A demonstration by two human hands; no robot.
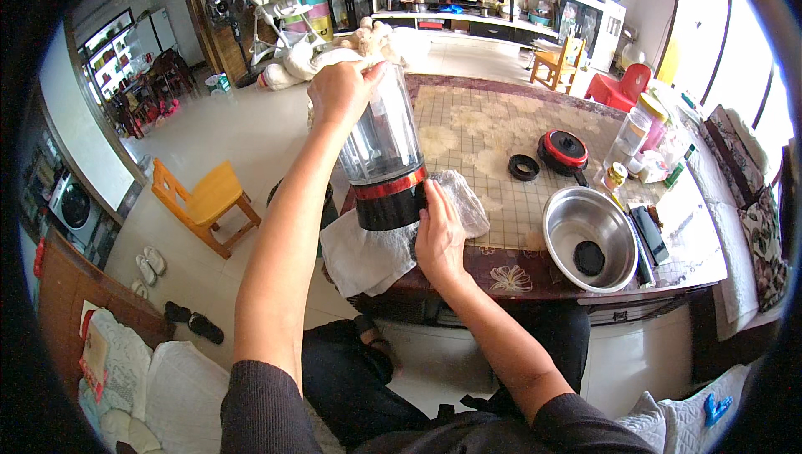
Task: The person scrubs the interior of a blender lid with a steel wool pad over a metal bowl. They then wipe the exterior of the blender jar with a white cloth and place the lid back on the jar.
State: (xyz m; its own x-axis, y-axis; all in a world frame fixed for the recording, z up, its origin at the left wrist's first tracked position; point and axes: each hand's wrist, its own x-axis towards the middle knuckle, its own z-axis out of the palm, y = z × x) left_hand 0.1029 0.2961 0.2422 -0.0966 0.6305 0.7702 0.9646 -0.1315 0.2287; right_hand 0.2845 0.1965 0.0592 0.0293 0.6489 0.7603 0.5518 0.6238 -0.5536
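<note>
A clear blender jar [387, 134] with a red band and a black base stands slightly tilted over a white cloth [369, 253] at the table's near left corner. My left hand [344, 92] grips the jar at its upper rim. Against the right side of the black base [391, 208] lies my right hand [442, 231], its fingers close together and part of the cloth beside it. Whether the base rests fully on the cloth is hard to tell. To the right are a red and black blender lid [564, 148] and a black ring [524, 168].
A steel bowl [557, 228] holding a black round part [589, 258] sits near the table's front edge. Beyond it are a phone [650, 235], a small jar [615, 176] and a tall clear container [628, 134]. A wooden chair [210, 197] stands left of the table.
</note>
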